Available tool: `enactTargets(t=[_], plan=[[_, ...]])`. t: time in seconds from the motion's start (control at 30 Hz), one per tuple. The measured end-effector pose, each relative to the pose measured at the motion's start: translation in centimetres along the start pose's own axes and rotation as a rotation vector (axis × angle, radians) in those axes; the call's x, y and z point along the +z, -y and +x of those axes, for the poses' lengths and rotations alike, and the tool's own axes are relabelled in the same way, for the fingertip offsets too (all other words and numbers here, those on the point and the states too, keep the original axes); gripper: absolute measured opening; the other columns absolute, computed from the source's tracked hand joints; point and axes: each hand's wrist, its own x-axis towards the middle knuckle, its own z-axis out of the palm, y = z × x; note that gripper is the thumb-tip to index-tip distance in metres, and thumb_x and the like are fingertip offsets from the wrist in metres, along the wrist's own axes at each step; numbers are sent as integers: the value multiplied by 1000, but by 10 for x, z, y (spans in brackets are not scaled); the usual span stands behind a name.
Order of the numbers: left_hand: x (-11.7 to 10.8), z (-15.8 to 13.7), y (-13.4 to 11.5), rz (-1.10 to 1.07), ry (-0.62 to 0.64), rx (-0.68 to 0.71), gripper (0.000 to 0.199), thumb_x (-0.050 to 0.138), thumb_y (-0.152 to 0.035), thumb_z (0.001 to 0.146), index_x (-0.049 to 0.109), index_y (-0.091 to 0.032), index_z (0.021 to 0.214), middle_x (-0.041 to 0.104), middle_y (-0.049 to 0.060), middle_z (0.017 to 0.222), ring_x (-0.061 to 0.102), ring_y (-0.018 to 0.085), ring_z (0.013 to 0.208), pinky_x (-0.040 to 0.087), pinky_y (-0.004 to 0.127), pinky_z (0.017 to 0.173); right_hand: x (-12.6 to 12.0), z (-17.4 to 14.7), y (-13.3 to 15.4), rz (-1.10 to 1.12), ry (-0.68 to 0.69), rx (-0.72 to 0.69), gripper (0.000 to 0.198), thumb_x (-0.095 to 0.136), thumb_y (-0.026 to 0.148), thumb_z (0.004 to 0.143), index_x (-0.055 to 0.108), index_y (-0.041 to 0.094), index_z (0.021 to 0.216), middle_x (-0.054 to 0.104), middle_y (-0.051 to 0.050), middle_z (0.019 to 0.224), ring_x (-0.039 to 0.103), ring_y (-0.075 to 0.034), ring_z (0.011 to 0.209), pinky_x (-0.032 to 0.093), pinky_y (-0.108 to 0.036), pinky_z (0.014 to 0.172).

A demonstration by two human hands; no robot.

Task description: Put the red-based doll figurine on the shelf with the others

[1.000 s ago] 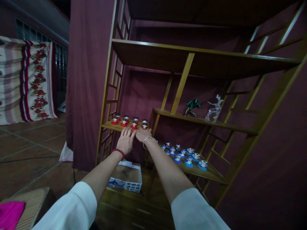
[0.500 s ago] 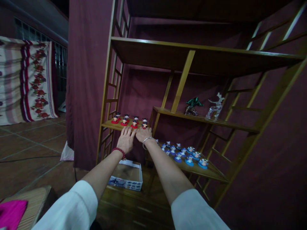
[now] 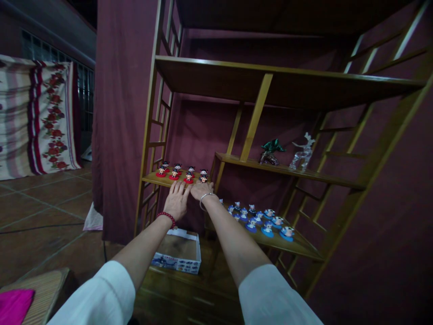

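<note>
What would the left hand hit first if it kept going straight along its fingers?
Probably the red-based figurines on the small shelf: the left hand lies flat at its front edge, fingers pointing at them. Depth is hard to judge.

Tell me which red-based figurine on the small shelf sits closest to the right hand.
The rightmost red-based figurine, at the shelf's right end, just beyond the right hand; the other red-based figurines stand further left.

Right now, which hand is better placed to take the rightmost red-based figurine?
Probably the right hand: its fingers lie at the shelf edge just below that figurine. The left hand sits lower and further left.
</note>
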Motion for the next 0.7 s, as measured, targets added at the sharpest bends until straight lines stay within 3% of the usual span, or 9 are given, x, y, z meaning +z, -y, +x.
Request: enactTargets(t=[0.3, 0.7], plan=[[-4, 0, -2, -3, -1, -2, 60, 47, -18, 71, 39, -12, 129, 46, 16, 129, 36, 27, 125, 16, 46, 109, 3, -4, -1, -12, -28, -8, 47, 22, 24, 87, 55, 14, 119, 49, -14, 129, 39, -37, 122, 25, -53, 95], [-4, 0, -1, -1, 26, -1, 69, 51, -19, 66, 35, -12, 133, 44, 15, 129, 34, 28, 125, 14, 46, 109, 2, -10, -2, -37, -79, -55, 45, 23, 23, 87, 59, 17, 115, 52, -13, 125, 44, -35, 116, 28, -50, 90]])
